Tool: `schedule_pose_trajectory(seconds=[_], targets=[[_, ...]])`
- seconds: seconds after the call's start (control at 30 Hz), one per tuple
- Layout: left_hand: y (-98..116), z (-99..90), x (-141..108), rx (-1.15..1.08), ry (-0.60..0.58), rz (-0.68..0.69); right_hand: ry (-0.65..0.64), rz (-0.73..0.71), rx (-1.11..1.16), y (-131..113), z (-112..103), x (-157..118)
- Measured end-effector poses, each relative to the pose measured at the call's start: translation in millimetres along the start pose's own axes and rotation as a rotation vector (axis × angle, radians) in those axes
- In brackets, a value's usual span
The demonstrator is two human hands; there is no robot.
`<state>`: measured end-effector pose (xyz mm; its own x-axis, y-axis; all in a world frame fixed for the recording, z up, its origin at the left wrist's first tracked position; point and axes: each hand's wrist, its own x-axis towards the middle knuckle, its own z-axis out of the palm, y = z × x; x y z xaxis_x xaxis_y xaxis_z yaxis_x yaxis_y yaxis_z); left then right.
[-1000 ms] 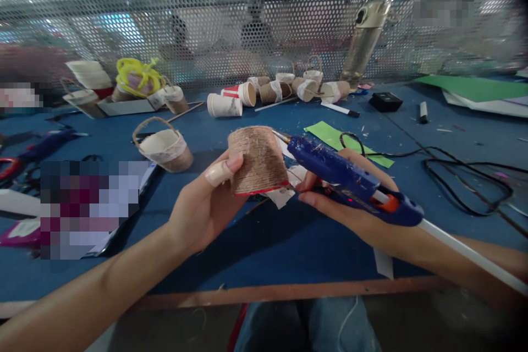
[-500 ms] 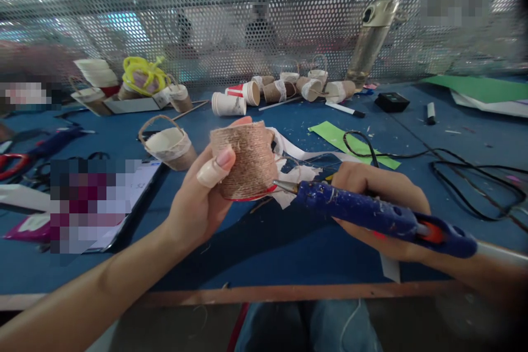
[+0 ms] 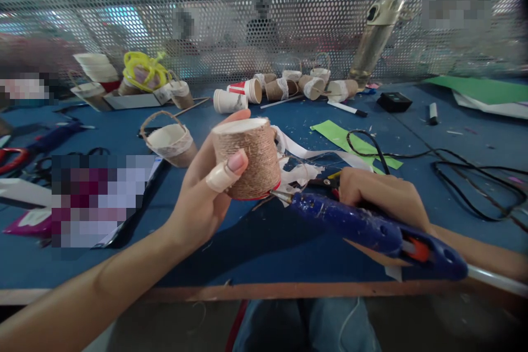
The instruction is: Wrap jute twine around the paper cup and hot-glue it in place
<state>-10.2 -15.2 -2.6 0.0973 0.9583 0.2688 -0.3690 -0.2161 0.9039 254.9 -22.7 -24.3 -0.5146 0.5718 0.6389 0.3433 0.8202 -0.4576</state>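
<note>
My left hand [image 3: 206, 181] is wrapped round a paper cup [image 3: 251, 158] covered in coiled brown twine, its thumb pressed on the near side. A pale wrap goes round that thumb. The cup's white end faces up, and a red rim shows along its bottom edge. In my right hand [image 3: 383, 198] is a blue hot glue gun [image 3: 350, 223], with a glue stick [image 3: 495, 280] sticking out of its back. The metal nozzle points left and meets the red rim at the cup's lower right; I cannot make out any glue there.
A small twine-handled basket [image 3: 171, 143] stands left of the cup. Behind lie white cups [image 3: 231, 101] and several twine-wrapped ones. White ribbon [image 3: 303, 148], scissors [image 3: 325, 182] and green paper [image 3: 340, 137] lie beyond the gun. A black cable [image 3: 445, 157] crosses the right side.
The cup has tilted so its white end shows more. The glue gun's nozzle has moved slightly down and left, from the twine side to the red rim.
</note>
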Motion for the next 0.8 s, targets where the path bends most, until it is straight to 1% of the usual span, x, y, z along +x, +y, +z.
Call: schedule_pose_trajectory(seconds=[0.17,0.23,0.33,0.47,0.57,0.63,0.8], targets=[[-0.6,0.8,0.0,0.032,0.008,0.063,0.027,-0.077,-0.112,5.4,2.5,0.0],[-0.6,0.9,0.8,0.019,0.019,0.060,0.033,-0.050,-0.127,4.8,1.2,-0.3],[-0.4,0.1,2.1,0.007,0.028,0.066,-0.011,0.023,-0.101,0.9,-2.5,-0.2],[0.2,-1.7,2.3,0.005,0.058,0.064,-0.035,0.055,-0.053,-2.2,-6.7,0.9],[1.4,-1.3,1.4,0.003,0.040,0.084,-0.049,0.093,-0.047,-1.0,-7.7,0.8],[2.3,0.2,0.8,-0.001,0.017,0.074,-0.051,0.098,-0.039,-0.6,-7.7,0.3],[1.4,3.0,1.0,-0.029,0.014,0.069,-0.044,0.084,-0.027,-5.6,-4.6,-0.7]])
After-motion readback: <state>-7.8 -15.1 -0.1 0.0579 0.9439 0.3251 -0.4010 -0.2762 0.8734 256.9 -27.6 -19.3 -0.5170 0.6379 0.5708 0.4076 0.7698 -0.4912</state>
